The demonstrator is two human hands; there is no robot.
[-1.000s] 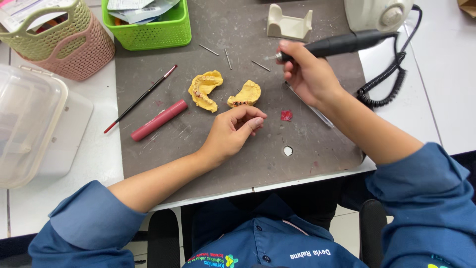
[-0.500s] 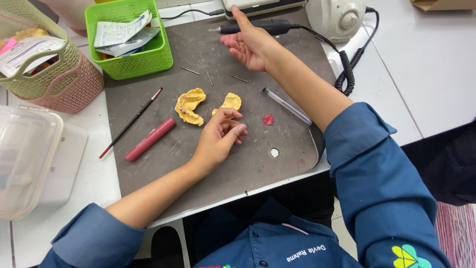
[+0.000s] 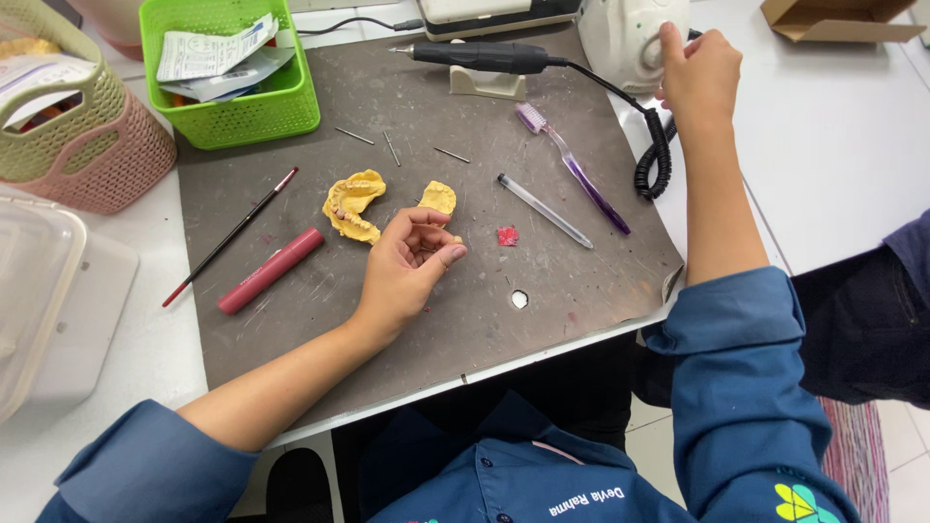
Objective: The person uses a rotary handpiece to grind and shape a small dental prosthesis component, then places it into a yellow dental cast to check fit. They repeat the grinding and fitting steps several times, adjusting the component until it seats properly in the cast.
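A scuffed, matte grey mat [image 3: 407, 320] covers the white counter [image 3: 843, 126], its near edge running along the counter's front rim. On it lie two chalky yellow plaster dental casts: a horseshoe-shaped one [image 3: 351, 205] and a smaller chunk [image 3: 438, 197]. The left hand [image 3: 407, 271] rests on the mat just below the smaller cast, fingers [image 3: 448, 254] curled loosely with thumb and forefinger pinched together; whether anything small sits between them cannot be told. A small red scrap [image 3: 508, 235] lies just to the right of those fingertips, apart from them.

The right hand [image 3: 699, 73] is raised at the mat's far right corner, its fingers closed around the knob on the smooth white motor unit [image 3: 630, 39]. A black coiled cord [image 3: 657, 155] runs from there to the black rotary handpiece [image 3: 480, 56], which lies in its cream cradle [image 3: 489, 83] (nobody holding it).

Open mat shows in front of the left hand and towards the right edge. To the left lie a thin red-tipped brush [image 3: 231, 235] and a pink cylindrical stick [image 3: 269, 270]; to the right, a clear tube [image 3: 544, 210] and a purple toothbrush [image 3: 572, 167]. Three thin metal pins [image 3: 391, 148] lie near the ribbed green plastic basket [image 3: 232, 107], with a pink woven basket [image 3: 107, 165] further left.
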